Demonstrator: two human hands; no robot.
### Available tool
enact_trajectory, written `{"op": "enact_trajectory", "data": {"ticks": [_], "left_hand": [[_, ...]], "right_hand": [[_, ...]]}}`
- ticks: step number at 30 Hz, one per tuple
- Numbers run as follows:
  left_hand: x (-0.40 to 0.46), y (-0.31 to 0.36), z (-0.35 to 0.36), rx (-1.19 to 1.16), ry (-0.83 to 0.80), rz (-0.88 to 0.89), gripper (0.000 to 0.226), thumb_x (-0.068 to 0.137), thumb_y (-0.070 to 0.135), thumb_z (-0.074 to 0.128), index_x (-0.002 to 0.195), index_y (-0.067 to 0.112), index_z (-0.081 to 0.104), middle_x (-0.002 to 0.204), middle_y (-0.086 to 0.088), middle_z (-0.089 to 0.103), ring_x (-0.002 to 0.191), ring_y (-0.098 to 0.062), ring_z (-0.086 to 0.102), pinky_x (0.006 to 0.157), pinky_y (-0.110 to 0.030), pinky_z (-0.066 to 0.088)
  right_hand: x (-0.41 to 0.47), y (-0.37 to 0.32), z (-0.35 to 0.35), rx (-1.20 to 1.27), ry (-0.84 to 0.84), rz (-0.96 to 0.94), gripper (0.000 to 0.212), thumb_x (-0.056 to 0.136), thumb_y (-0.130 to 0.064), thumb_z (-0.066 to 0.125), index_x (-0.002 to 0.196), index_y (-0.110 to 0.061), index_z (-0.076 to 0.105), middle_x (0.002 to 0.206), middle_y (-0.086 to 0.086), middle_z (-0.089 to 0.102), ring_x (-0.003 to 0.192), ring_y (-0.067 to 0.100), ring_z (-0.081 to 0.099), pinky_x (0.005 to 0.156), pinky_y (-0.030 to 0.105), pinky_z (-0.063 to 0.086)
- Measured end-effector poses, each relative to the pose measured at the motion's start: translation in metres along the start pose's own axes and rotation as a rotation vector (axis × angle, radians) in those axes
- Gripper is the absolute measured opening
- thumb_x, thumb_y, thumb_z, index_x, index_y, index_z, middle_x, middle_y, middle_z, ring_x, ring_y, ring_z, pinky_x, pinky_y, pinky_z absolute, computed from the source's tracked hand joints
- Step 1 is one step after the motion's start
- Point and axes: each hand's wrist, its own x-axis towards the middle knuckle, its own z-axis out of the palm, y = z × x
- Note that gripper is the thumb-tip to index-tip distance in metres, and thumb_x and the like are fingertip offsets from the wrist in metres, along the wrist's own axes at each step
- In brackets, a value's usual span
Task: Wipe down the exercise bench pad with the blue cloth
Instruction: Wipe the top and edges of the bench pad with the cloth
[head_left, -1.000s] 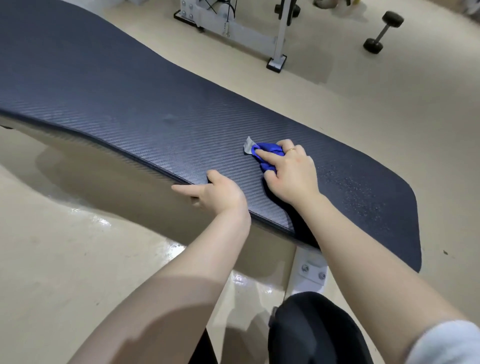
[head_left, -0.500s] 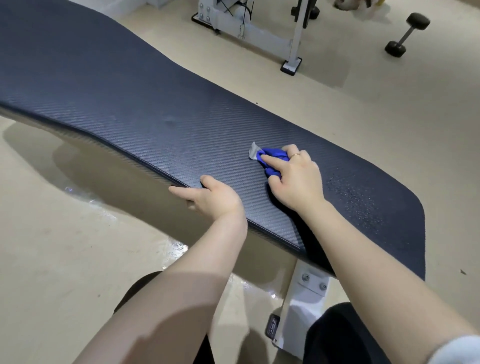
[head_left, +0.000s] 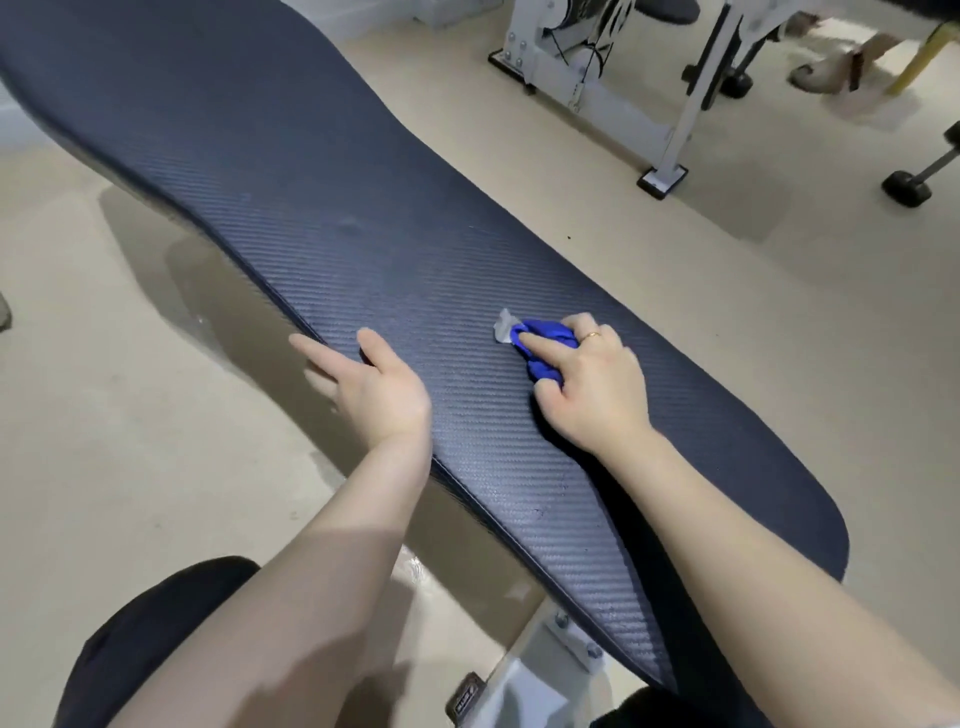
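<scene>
Right hand scrubs the bench pad while the left steadies it

Right hand (head_left: 592, 387) fingers curl round the bunched blue cloth (head_left: 543, 345), pressing it onto the pad (head_left: 363, 218) near its middle, probably to bear down on one spot; left hand (head_left: 376, 387) lies with fingers straight over the near edge, likely bracing the bench

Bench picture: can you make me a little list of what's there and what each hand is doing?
place: gym floor
bench pad: dark, ribbed, long
blue cloth: bunched up on the pad, a grey bit sticking out
right hand: grips the cloth and presses it on the pad, ring on one finger
left hand: rests on the pad's near edge, fingers straight
behind: white machine frame, black dumbbell
</scene>
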Motion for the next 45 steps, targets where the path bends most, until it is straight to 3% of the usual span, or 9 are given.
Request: {"op": "enact_trajectory", "data": {"ticks": [4,8,11,15,19,29,35,41,45], "left_hand": [[-0.007,-0.006,0.001,0.303,0.0,0.256,0.064,0.099,0.038,0.033,0.15,0.009,0.011,0.159,-0.014,-0.005,0.146,-0.034,0.006,0.115,-0.041,0.014],[-0.01,-0.007,0.003,0.498,0.027,0.531,0.052,0.098,0.038,0.035,0.144,0.014,0.035,0.159,-0.015,-0.003,0.147,-0.033,-0.001,0.118,-0.045,0.006],[-0.033,-0.016,-0.004,0.522,-0.061,0.598,0.045,0.097,0.031,0.04,0.139,0.017,0.043,0.159,-0.015,-0.004,0.147,-0.032,-0.005,0.118,-0.044,0.007],[-0.086,-0.032,-0.009,0.527,-0.133,0.482,0.059,0.095,0.034,0.045,0.148,0.021,0.024,0.156,-0.016,-0.021,0.146,-0.03,-0.014,0.117,-0.044,0.007],[-0.113,-0.033,0.004,0.365,-0.09,0.26,0.077,0.093,0.035,0.049,0.151,0.018,0.002,0.157,-0.018,-0.019,0.146,-0.032,-0.006,0.117,-0.039,0.008],[-0.117,-0.034,0.013,0.422,-0.01,0.263,0.058,0.095,0.036,0.043,0.149,0.029,0.021,0.158,-0.02,-0.009,0.146,-0.036,0.003,0.113,-0.043,0.025],[-0.113,-0.036,0.015,0.398,0.065,0.271,0.063,0.096,0.039,0.04,0.15,0.018,0.017,0.158,-0.02,-0.002,0.147,-0.032,0.005,0.116,-0.037,0.017],[-0.116,-0.036,0.017,0.31,0.105,0.24,0.062,0.096,0.036,0.042,0.15,0.016,0.017,0.159,-0.015,0.004,0.147,-0.029,0.01,0.115,-0.035,0.017],[-0.111,-0.041,0.017,0.175,0.105,0.268,0.058,0.096,0.031,0.039,0.149,0.013,0.023,0.159,-0.014,0.011,0.147,-0.023,0.012,0.116,-0.029,0.013]], "right_hand": [[0.001,0.018,-0.004,0.098,-0.038,-0.134,0.055,0.072,-0.04,0.031,0.117,-0.038,0.063,0.11,0.007,0.057,0.091,0.032,0.054,0.077,0.039,0.048],[0.079,0.032,0.006,0.058,-0.042,0.002,0.042,0.086,-0.031,0.042,0.123,-0.042,0.056,0.115,0.007,0.05,0.108,0.032,0.047,0.089,0.039,0.044],[0.055,0.044,0.0,0.095,-0.098,-0.129,0.045,0.082,-0.034,0.039,0.123,-0.041,0.057,0.117,0.007,0.05,0.106,0.032,0.048,0.09,0.04,0.044],[-0.004,0.088,-0.017,0.178,-0.136,-0.315,0.052,0.076,-0.039,0.032,0.117,-0.036,0.064,0.108,0.009,0.057,0.09,0.033,0.054,0.081,0.04,0.049],[0.046,0.101,-0.006,0.147,-0.067,-0.279,0.043,0.082,-0.036,0.039,0.118,-0.037,0.063,0.115,0.007,0.058,0.101,0.033,0.053,0.087,0.037,0.046],[-0.01,0.15,-0.023,0.224,-0.215,-0.416,0.047,0.075,-0.036,0.039,0.113,-0.036,0.067,0.113,0.007,0.059,0.095,0.033,0.056,0.088,0.045,0.044],[0.039,0.122,-0.011,0.214,-0.178,-0.42,0.049,0.076,-0.04,0.036,0.115,-0.038,0.065,0.117,0.007,0.058,0.103,0.032,0.053,0.09,0.043,0.046],[-0.026,0.161,-0.029,0.21,-0.229,-0.55,0.051,0.072,-0.031,0.037,0.114,-0.032,0.067,0.11,0.012,0.058,0.093,0.038,0.056,0.086,0.046,0.046],[0.008,0.118,-0.018,0.19,-0.157,-0.503,0.048,0.077,-0.036,0.036,0.115,-0.038,0.065,0.112,0.008,0.057,0.096,0.035,0.052,0.086,0.045,0.046]]}}
